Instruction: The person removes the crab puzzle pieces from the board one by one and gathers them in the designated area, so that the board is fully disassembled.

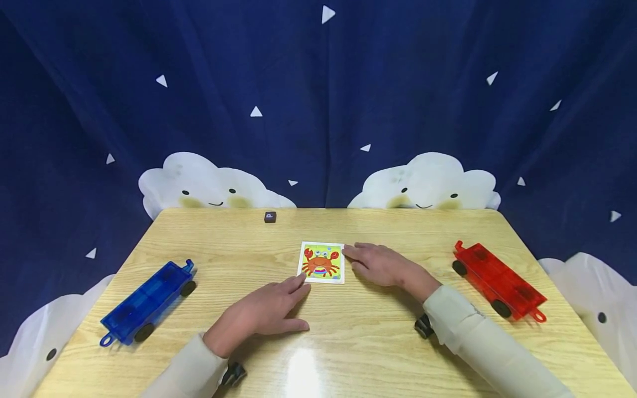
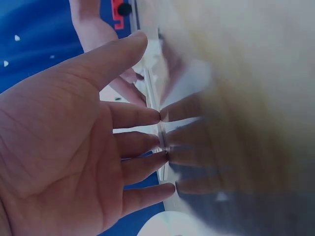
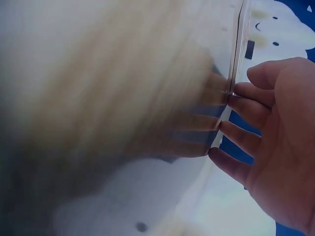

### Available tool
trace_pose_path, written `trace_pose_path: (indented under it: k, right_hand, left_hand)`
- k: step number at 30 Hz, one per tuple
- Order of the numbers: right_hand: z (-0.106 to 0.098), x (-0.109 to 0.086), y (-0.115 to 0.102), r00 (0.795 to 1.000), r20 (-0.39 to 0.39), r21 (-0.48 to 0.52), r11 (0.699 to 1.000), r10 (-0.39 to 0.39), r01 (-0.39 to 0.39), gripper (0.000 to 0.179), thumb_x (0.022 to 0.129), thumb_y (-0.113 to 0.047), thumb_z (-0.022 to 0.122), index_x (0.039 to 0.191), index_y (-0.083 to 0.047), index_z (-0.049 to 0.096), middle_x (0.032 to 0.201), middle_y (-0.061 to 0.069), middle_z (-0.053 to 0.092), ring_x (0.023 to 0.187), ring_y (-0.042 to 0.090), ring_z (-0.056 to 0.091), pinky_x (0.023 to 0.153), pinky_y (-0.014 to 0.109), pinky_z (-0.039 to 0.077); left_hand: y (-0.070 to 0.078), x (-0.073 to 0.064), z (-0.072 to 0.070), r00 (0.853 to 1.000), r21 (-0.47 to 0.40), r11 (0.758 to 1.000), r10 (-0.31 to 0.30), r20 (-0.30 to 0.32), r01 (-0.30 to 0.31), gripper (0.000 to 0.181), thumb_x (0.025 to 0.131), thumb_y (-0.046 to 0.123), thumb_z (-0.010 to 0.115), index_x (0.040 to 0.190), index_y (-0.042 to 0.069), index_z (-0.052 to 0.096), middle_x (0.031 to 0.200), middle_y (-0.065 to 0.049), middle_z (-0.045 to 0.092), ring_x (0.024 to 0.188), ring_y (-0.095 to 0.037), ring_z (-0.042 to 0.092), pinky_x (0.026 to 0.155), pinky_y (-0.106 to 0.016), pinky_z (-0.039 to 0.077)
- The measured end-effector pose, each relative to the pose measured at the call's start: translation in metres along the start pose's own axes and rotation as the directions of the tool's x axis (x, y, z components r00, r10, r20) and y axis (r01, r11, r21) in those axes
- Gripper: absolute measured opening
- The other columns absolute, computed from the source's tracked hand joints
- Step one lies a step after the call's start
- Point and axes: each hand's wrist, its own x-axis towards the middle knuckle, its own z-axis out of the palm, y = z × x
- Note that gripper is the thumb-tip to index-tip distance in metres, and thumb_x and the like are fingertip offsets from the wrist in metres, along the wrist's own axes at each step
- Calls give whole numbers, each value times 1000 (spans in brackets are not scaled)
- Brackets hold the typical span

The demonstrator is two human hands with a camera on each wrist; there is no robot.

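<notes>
A small square card with an orange crab picture lies flat on the wooden table near its middle. My left hand rests flat on the table with straight fingers, its fingertips touching the card's near left corner. My right hand also lies flat, fingers straight, its fingertips at the card's right edge. In the left wrist view the left hand is spread, fingertips on the glossy tabletop. In the right wrist view the right hand touches the surface with its fingertips. Neither hand holds anything.
A blue wheeled toy cart lies at the left of the table. At the right lies a red wheeled toy cart. A small dark cube sits near the far edge. A navy cloth with white clouds hangs behind.
</notes>
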Motion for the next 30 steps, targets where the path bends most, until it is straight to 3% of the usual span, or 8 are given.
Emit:
trace_pose_path:
  k: [10, 18, 30]
  right_hand:
    - [4, -23, -16, 996, -10, 8, 996, -93, 93, 48, 108, -21, 50, 154, -8, 49, 155, 12, 48, 142, 40, 43, 112, 55, 37]
    - [6, -34, -28, 993, -8, 10, 993, -115, 115, 47, 107, -21, 53, 153, -10, 51, 154, 12, 50, 141, 39, 45, 111, 54, 39]
    - [4, -34, -30, 996, 11, 25, 996, -91, 91, 47, 105, -24, 57, 150, -11, 55, 152, 9, 53, 142, 37, 44, 111, 55, 39]
  left_hand:
    - [21, -27, 6, 999, 15, 999, 50, -11, -49, 79, 99, 56, 62, 152, -1, 47, 161, -19, 37, 142, -29, 45, 110, -47, 42]
    - [28, -45, 7, 999, 0, 999, 52, -14, -52, 79, 98, 58, 62, 151, 1, 50, 160, -14, 40, 140, -27, 47, 108, -46, 43]
    - [28, -50, 6, 998, 5, 999, 54, -11, -54, 75, 98, 54, 63, 151, 2, 50, 161, -14, 39, 141, -24, 46, 108, -46, 43]
